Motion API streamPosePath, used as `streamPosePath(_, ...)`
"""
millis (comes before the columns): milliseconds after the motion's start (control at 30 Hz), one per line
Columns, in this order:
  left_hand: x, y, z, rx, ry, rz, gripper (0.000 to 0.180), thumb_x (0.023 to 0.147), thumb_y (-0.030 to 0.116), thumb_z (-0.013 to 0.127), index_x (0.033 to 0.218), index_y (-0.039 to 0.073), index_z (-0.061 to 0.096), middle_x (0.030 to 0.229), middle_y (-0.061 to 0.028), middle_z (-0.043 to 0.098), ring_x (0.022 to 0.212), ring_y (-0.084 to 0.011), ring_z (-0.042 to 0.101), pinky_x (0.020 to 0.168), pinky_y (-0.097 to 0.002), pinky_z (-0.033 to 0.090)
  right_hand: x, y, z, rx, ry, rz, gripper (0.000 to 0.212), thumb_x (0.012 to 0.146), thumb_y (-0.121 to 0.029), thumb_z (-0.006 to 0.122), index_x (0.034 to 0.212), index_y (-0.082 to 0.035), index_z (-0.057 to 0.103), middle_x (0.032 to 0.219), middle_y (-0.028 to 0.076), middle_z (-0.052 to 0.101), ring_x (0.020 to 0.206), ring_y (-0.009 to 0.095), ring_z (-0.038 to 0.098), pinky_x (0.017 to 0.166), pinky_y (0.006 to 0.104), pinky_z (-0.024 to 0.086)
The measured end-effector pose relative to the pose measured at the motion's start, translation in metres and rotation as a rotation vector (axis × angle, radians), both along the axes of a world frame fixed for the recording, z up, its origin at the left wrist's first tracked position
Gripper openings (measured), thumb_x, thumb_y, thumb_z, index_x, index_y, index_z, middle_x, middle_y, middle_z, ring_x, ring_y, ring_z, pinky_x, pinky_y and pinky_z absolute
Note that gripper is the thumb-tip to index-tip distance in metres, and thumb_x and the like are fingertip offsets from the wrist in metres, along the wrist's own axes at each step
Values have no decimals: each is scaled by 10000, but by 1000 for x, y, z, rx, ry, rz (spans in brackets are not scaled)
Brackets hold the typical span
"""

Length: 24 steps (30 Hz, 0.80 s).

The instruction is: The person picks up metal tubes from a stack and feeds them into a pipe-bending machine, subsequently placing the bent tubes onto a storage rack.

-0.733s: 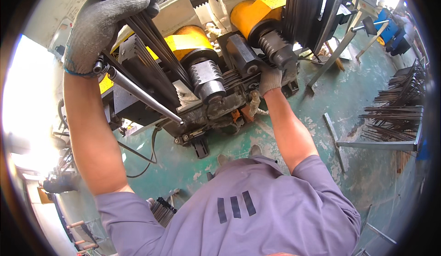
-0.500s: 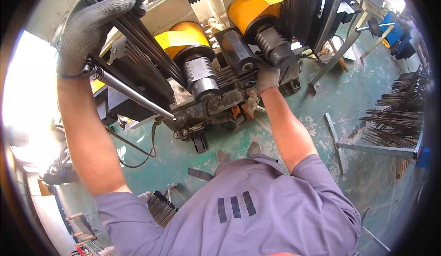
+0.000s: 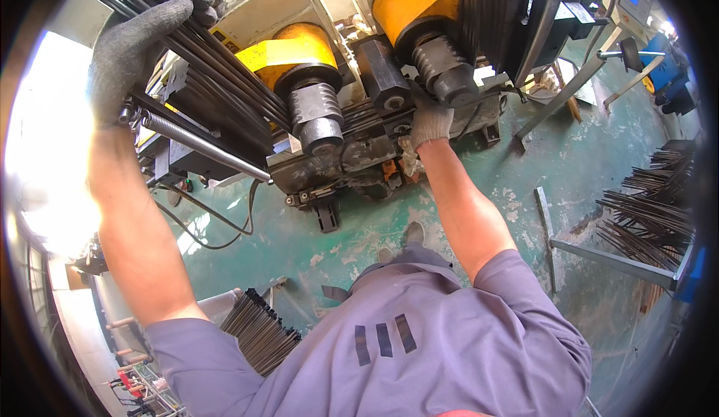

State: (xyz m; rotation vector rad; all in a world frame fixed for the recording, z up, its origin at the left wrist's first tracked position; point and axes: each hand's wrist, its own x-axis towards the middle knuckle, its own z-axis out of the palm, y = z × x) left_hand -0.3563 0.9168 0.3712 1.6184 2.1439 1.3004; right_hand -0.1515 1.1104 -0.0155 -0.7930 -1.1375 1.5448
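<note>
In the head view, the grey-gloved left hand (image 3: 126,56) is clasping long, dark, thin metal rods (image 3: 232,78) at upper left, which could be slipping if its hold is loosening, while the pale-gloved right hand (image 3: 433,123), near centre, is hiding its grip, so I cannot tell.

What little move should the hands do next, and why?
Maybe the left hand should ease the dark rods slightly toward the left metal cylinder: its fingers wrap around them, and their lower ends slant down beside that cylinder. The right hand is by the black block, fingertips hidden.
</note>
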Motion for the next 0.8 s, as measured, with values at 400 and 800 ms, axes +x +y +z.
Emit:
streamPosePath(400,5,-15,12,-56,263,82,492,918,281,785,1313,13,666,1055,-136,778,1007,-239,754,984,-365,578,-5,-10,5,-281,232,17,237,928,-76,764,1140,26,734,1091,86,760,964,191,700,856,343,545)
streamPosePath(800,174,-141,-53,395,38,-223,217,1008,158,589,1148,-1,542,1038,-103,531,951,-204,519,822,-345,418,258,-66,-13,-300,133,-193,207,924,-16,760,1118,15,694,982,55,744,896,168,710,825,329,573)
